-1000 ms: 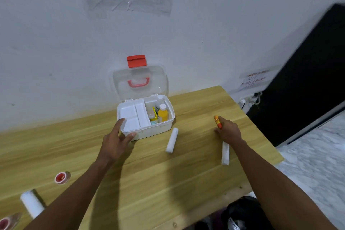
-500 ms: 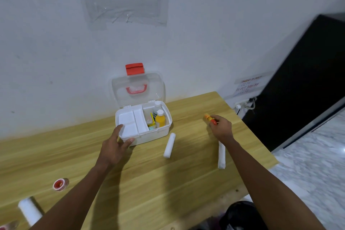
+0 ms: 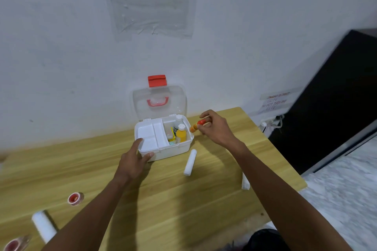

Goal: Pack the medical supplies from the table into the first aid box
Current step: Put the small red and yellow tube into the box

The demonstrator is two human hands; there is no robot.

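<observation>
The white first aid box [image 3: 175, 150] stands open against the wall, its clear lid [image 3: 159, 101] with a red latch raised. A white tray fills its left half; a yellow bottle [image 3: 181, 133] and small packets stand in its right half. My left hand [image 3: 133, 160] grips the box's front left corner, thumb on the front wall and a finger on the rim. My right hand [image 3: 214, 127] pinches a small orange tube with a red cap [image 3: 196, 125] just above the box's right rim. A white bandage roll [image 3: 190, 162] lies in front of the box.
A second bandage roll [image 3: 245, 182] lies near the wooden table's [image 3: 183, 199] right edge. At the left front are a red tape roll [image 3: 75, 198], a larger white roll [image 3: 43, 226] and another tape roll [image 3: 15, 244]. A black cabinet [image 3: 330, 112] stands to the right.
My right hand lifted the orange tube from the table's right side and carried it left to the box's right rim. My left hand stayed on the box.
</observation>
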